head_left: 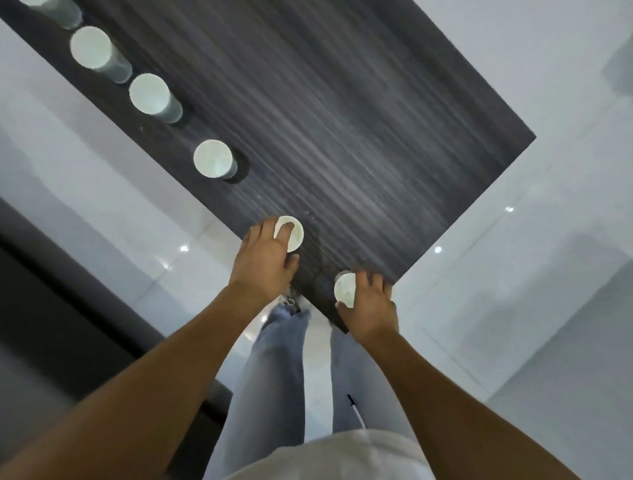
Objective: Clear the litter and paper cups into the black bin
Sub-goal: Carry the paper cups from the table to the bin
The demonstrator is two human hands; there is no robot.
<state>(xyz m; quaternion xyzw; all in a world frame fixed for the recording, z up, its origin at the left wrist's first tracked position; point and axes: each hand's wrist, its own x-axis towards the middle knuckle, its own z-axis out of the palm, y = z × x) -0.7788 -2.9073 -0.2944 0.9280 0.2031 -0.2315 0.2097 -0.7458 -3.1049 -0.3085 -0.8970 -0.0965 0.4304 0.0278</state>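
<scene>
Paper cups [289,234] gripped, both hands [265,255]

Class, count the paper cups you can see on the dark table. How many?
6: one held in the left hand, one in the right hand, then a row of four; the farthest is cut off by the frame.

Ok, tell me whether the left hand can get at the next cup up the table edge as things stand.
Probably not yet: the left hand already grips a cup, one finger inside its rim. The next cup stands apart, with bare table between.
</scene>
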